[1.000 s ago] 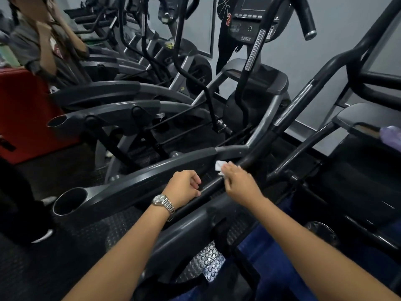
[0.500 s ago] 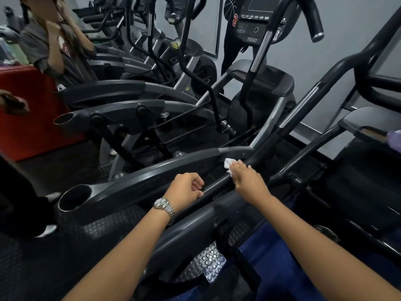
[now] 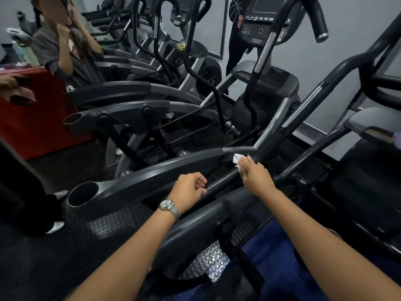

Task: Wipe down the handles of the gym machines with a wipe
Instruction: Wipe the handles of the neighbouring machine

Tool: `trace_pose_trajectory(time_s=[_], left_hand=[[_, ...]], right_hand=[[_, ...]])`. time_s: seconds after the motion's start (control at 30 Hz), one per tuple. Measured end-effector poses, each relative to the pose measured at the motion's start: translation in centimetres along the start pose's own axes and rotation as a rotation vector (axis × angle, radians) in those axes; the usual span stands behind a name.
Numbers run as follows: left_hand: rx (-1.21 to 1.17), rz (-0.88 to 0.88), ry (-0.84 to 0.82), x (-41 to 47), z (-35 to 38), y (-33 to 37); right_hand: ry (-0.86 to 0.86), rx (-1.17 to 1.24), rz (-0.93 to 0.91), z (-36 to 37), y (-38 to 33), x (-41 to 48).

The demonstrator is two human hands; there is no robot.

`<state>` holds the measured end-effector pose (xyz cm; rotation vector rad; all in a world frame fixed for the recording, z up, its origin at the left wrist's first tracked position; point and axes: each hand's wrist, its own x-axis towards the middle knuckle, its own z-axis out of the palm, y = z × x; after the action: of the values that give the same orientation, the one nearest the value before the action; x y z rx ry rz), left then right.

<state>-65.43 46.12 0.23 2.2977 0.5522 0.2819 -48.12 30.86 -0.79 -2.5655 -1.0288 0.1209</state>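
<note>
Sliding further up the black handle bar (image 3: 223, 180), the right hand (image 3: 257, 178) pressed the white wipe (image 3: 237, 159), pinched in its fingers (image 3: 247, 165), near the grey joint (image 3: 249, 149), the left hand (image 3: 188, 189) fisted on nothing below; this stretch seemed nearly wiped.

The floor (image 3: 112, 231) is dark rubber matting with a fine raised texture, spreading from 6 o'clock out to 9 o'clock. Close to 6 o'clock a patch of round-studded mat (image 3: 213, 266) catches the light. A row of gym machines (image 3: 152, 177) stands on the floor side by side, receding from the centre toward 12 o'clock. At 9 o'clock a red block (image 3: 36, 131) sits on the floor. Near 8 o'clock two pale shoes (image 3: 56, 227) of a person in dark trousers are planted on the matting, near the rear end of the nearest machine.
</note>
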Motion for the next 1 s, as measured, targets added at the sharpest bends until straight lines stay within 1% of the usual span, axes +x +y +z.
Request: trace_pose_trajectory(time_s=[0.2, 0.33, 0.43, 0.5, 0.57, 0.6, 0.7, 0.77, 0.83, 0.93, 1.0], left_hand=[[0.040, 0.010, -0.044, -0.8, -0.9, -0.5], [0.060, -0.038, -0.092, -1.1, -2.3, -0.9], [0.072, -0.067, -0.134, -1.0, -3.2, -0.9], [0.081, -0.088, -0.151, -1.0, -3.6, -1.1], [0.072, -0.119, -0.165, -1.2, -3.9, -1.4], [0.068, -0.127, -0.166, -1.3, -4.0, -1.6], [0.074, -0.133, -0.142, -1.8, -4.5, -2.0], [0.088, -0.140, -0.110, -2.1, -4.7, -2.2], [0.095, -0.147, -0.082, -2.2, -4.8, -2.3], [0.097, -0.140, -0.039, -2.4, -4.9, -2.2], [0.094, -0.131, -0.021, -2.5, -5.0, -2.2]], right_hand=[[-0.037, 0.006, 0.015, -0.3, -1.1, -0.5], [-0.044, 0.021, -0.072, 1.2, -3.0, -1.7], [-0.054, 0.097, -0.196, 2.8, -4.9, -3.1], [-0.093, 0.148, -0.264, 3.0, -5.3, -3.9], [-0.100, 0.165, -0.281, 2.3, -4.8, -3.8], [-0.084, 0.164, -0.257, 1.9, -4.5, -3.5], [-0.030, 0.097, -0.184, 1.0, -4.4, -2.7], [-0.044, 0.035, -0.174, 1.3, -5.8, -2.9], [-0.074, -0.008, -0.235, 2.2, -7.9, -3.9], [-0.165, 0.084, -0.358, 4.6, -10.0, -5.4], [-0.200, 0.137, -0.395, 5.0, -9.6, -5.6]])
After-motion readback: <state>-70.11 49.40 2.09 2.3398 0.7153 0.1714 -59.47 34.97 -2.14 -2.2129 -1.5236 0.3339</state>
